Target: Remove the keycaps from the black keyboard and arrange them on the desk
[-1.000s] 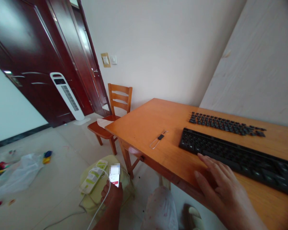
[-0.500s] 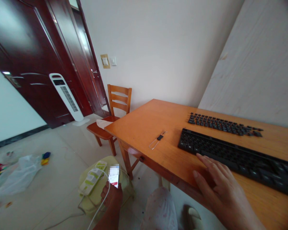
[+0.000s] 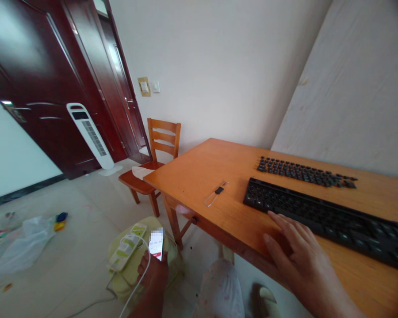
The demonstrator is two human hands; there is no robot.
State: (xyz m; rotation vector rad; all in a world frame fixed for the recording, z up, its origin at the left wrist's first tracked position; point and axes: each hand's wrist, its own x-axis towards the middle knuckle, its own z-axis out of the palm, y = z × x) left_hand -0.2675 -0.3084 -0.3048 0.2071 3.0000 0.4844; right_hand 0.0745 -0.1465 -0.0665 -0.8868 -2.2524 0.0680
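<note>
My left hand [image 3: 154, 269] is wrapped round a smartphone [image 3: 156, 247] with a lit screen, above a pale yellow stool [image 3: 146, 227]. A white cable runs past the phone and over my wrist. My right hand [image 3: 296, 251] lies on the wooden table [image 3: 199, 163] with its fingers stretched out, holding nothing. Its fingertips are at the front edge of a black keyboard [image 3: 318, 214]. Rows of loose black keycaps [image 3: 305, 172] lie behind the keyboard. To its left is a wire keycap puller [image 3: 219, 190] with a black middle.
A power strip [image 3: 128, 247] rests on the stool. Beyond the table's left corner stands a wooden chair [image 3: 164, 137] with a white cloth on its seat. A white tower fan [image 3: 93, 137] stands by the dark red door. Plastic bags [image 3: 29, 238] and small coloured things lie on the floor.
The view has shifted slightly, so the table and its things appear a little further left. Both hands keep nearly the same pose, the left still holding the smartphone.
</note>
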